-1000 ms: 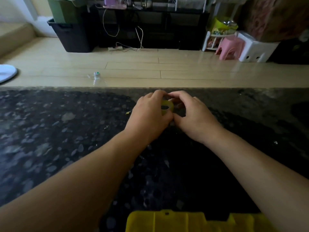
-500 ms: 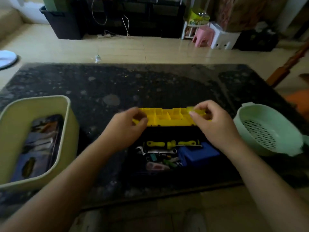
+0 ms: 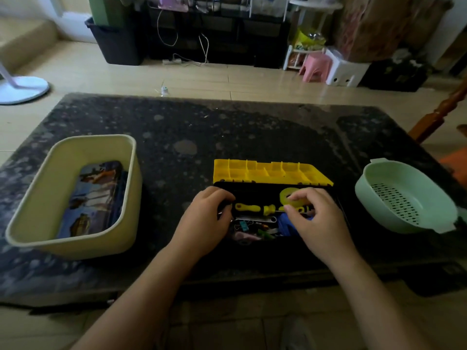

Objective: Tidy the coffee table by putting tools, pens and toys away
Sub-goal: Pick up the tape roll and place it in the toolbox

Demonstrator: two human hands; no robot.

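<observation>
- The toolbox (image 3: 242,189) sits open at 6 o'clock on the dark speckled desk (image 3: 177,122), close to the near edge. Its yellow compartmented lid (image 3: 267,173) stands raised at the far side.
- The right hand (image 3: 321,223) is over the right half of the box. Its thumb and fingers (image 3: 298,197) pinch a yellow tape roll (image 3: 286,195), held just above the contents.
- The left hand (image 3: 204,223) is at the box's 9 o'clock end, fingers curled over the rim there — gripping it, as far as the dim light shows.
- Inside lie a yellow-handled screwdriver (image 3: 250,207), a wrench (image 3: 255,219) and small bits too dark to name.
- A cream bin (image 3: 75,141) at 8 o'clock holds a printed case (image 3: 93,198).
- A pale green colander (image 3: 366,195) sits at 3 o'clock — apart from the toolbox.
</observation>
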